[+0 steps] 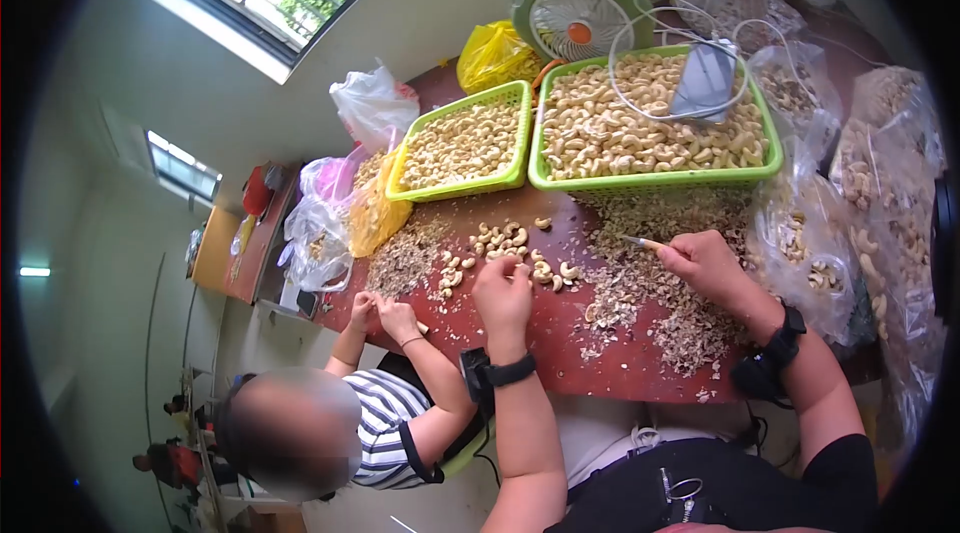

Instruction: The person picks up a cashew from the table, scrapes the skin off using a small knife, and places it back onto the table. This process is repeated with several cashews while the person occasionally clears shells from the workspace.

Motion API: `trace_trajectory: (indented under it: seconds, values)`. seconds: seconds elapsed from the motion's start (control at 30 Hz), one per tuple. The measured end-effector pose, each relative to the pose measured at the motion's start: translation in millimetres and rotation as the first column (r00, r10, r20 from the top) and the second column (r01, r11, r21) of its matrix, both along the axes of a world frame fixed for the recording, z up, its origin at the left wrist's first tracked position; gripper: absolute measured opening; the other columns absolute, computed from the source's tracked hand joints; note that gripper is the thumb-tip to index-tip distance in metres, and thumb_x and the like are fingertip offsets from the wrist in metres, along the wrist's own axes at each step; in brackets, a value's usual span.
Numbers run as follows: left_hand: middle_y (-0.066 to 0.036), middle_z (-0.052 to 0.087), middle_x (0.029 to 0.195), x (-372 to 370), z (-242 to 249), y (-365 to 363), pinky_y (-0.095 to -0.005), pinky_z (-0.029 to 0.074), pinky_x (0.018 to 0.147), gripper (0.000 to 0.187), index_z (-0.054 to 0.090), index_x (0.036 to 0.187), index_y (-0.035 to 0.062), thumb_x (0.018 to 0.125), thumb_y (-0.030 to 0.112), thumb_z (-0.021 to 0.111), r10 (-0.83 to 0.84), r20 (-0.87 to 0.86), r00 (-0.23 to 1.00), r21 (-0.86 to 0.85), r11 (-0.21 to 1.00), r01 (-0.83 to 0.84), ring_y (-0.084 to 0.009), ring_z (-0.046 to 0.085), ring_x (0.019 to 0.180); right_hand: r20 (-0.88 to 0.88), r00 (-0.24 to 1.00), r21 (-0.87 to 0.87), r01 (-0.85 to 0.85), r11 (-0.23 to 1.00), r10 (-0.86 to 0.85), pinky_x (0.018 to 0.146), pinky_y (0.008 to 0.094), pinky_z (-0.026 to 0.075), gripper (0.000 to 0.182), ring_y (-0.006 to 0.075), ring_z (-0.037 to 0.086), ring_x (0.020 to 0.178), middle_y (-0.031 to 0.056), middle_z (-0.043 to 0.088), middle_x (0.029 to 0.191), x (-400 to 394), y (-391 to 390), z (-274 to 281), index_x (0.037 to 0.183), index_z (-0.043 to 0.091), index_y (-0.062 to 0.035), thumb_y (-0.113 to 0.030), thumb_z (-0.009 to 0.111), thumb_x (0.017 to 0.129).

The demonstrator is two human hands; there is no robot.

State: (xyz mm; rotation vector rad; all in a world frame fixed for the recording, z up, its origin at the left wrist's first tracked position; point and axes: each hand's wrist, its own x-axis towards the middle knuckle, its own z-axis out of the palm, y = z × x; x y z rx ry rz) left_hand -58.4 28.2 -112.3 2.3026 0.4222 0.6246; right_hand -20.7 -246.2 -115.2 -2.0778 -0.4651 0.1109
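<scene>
My right hand point(708, 270) grips a small knife point(645, 243) with a light wooden handle, its blade pointing left above a heap of brown skin flakes point(690, 328). At the near edge of a loose group of cashews point(497, 238), my left hand point(502, 295) is closed with its fingertips drawn together. What lies between those fingertips is too small and hidden to make out. More peeled cashews point(557, 275) lie on the red table point(560, 353) just right of the left hand.
Two green baskets point(655, 178) point(460, 188) of cashews stand behind, with a phone point(705, 78) and white cable on the larger one. A green fan point(580, 18) is at the back. Plastic bags point(800, 223) of nuts crowd the right. Another person's hands point(385, 313) work at left.
</scene>
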Motion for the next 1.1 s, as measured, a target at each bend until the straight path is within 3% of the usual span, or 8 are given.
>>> trace_trajectory:
  seconds: [0.13, 0.27, 0.77, 0.87, 0.97, 1.0, 1.03, 1.1]
  values:
    - [-0.02, 0.057, 0.069, 1.5, -9.3, -11.4, -0.0396, 0.046, 0.062, 0.017, 0.059, 0.073, 0.001, 0.069, 0.013, 0.048, -0.01, -0.201, 0.98, 0.237, 0.97, 0.059, -0.0334, 0.057, 0.068, 0.079, 0.996, 0.04, -0.031, 0.999, 0.028, 0.043, 0.0314, 0.031, 0.038, 0.0168, 0.037, 0.043, 0.0108, 0.04, 0.047, 4.3, 3.1, -13.8, 0.057, 0.047, 0.0009, -0.029, 0.05, 0.08]
    - [-0.019, 0.056, 0.067, 19.4, -30.7, -10.3, -0.0422, 0.045, 0.061, 0.011, 0.057, 0.064, -0.0009, 0.065, 0.007, 0.05, 0.002, -0.072, 0.997, 0.489, 0.872, 0.034, -0.0328, 0.056, 0.067, 0.121, 0.993, 0.113, -0.007, 0.994, -0.007, 0.042, 0.0288, 0.023, 0.034, 0.0077, 0.029, 0.048, 0.0003, 0.029, 0.049, 21.5, 3.5, -50.7, 0.055, 0.037, -0.0001, -0.018, 0.05, 0.081]
    - [-0.017, 0.06, 0.07, 52.6, -34.2, -22.4, -0.0371, 0.048, 0.062, 0.008, 0.061, 0.068, 0.0021, 0.061, 0.003, 0.058, 0.114, -0.194, 0.974, 0.323, 0.945, -0.047, -0.0288, 0.06, 0.073, 0.082, 0.993, 0.15, -0.101, 0.983, 0.09, 0.041, 0.0216, 0.02, 0.036, 0.0033, 0.025, 0.046, -0.0067, 0.029, 0.051, 49.0, -11.4, -83.9, 0.057, 0.034, -0.009, -0.024, 0.043, 0.089]
    - [-0.018, 0.058, 0.067, 63.2, -45.2, -35.5, -0.038, 0.046, 0.059, 0.005, 0.058, 0.067, 0.0004, 0.063, 0.001, 0.054, -0.036, 0.133, 0.99, 0.191, 0.981, 0.01, -0.0298, 0.058, 0.068, -0.039, 0.993, 0.35, -0.093, 0.932, 0.114, 0.041, 0.0214, 0.019, 0.034, 0.0029, 0.024, 0.046, -0.0076, 0.028, 0.052, 55.7, -20.3, -82.0, 0.059, 0.036, -0.0102, -0.026, 0.043, 0.089]
    - [-0.012, 0.052, 0.06, 82.0, -40.0, -48.8, -0.0336, 0.043, 0.055, 0.001, 0.052, 0.066, 0.0003, 0.065, 0.001, 0.052, -0.146, 0.366, 0.919, -0.368, 0.884, 0.287, -0.0212, 0.054, 0.061, -0.137, 0.984, 0.48, -0.036, 0.877, 0.116, 0.042, 0.0217, 0.019, 0.032, 0.0028, 0.024, 0.047, -0.0079, 0.029, 0.053, 69.3, -30.9, -86.7, 0.061, 0.039, -0.0107, -0.027, 0.042, 0.089]
    - [-0.007, 0.05, 0.059, 96.1, -50.3, -53.2, -0.0295, 0.043, 0.048, 0.002, 0.051, 0.07, 0.0015, 0.068, 0.002, 0.052, -0.126, 0.508, 0.852, -0.349, 0.874, 0.337, -0.0154, 0.051, 0.053, -0.151, 0.985, 0.462, -0.006, 0.887, 0.085, 0.042, 0.0217, 0.019, 0.032, 0.0028, 0.024, 0.047, -0.0079, 0.029, 0.053, 66.0, -36.0, -86.8, 0.061, 0.039, -0.0107, -0.027, 0.042, 0.089]
    - [-0.003, 0.05, 0.06, 90.7, -39.2, -54.7, -0.0264, 0.041, 0.041, 0.005, 0.05, 0.077, 0.0038, 0.073, 0.003, 0.052, -0.185, 0.443, 0.877, -0.699, 0.542, 0.467, -0.0119, 0.048, 0.045, -0.12, 0.99, 0.366, -0.029, 0.93, 0.078, 0.042, 0.0223, 0.02, 0.033, 0.0031, 0.025, 0.047, -0.0076, 0.029, 0.053, 61.4, -32.1, -76.1, 0.061, 0.04, -0.0103, -0.027, 0.042, 0.088]
    - [-0.004, 0.051, 0.064, 87.2, -34.2, -56.9, -0.0234, 0.04, 0.039, 0.009, 0.048, 0.086, 0.0048, 0.078, 0.008, 0.051, -0.121, 0.482, 0.868, -0.777, 0.398, 0.487, -0.009, 0.047, 0.042, -0.012, 0.999, 0.202, -0.042, 0.978, 0.046, 0.042, 0.0236, 0.021, 0.034, 0.004, 0.027, 0.048, -0.0067, 0.03, 0.054, 48.1, -26.3, -54.6, 0.059, 0.04, -0.0094, -0.027, 0.041, 0.088]
